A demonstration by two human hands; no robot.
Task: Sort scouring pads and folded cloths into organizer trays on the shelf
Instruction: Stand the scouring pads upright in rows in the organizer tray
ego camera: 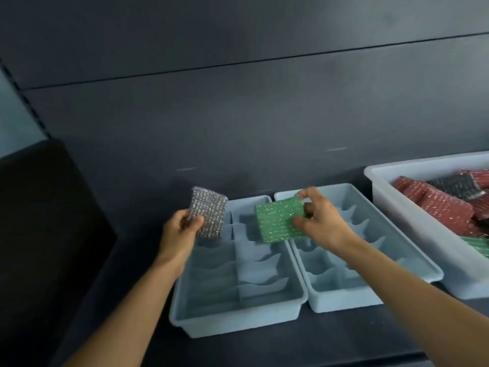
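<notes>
Two pale blue organizer trays with wavy dividers stand side by side on the dark shelf: the left tray (232, 321) and the right tray (412, 250). No pad or cloth shows in their compartments. My left hand (177, 234) grips a silver-grey glittery scouring pad (209, 210) above the far left corner of the left tray. My right hand (320, 218) pinches a green glittery scouring pad (277, 221) over the gap between the trays' far ends.
A white bin (402, 207) at the right holds several red, dark and green scouring pads (444, 207). A dark grey back wall rises behind the trays. A black box-like object (47, 221) stands at the left. The shelf's front edge runs along the bottom.
</notes>
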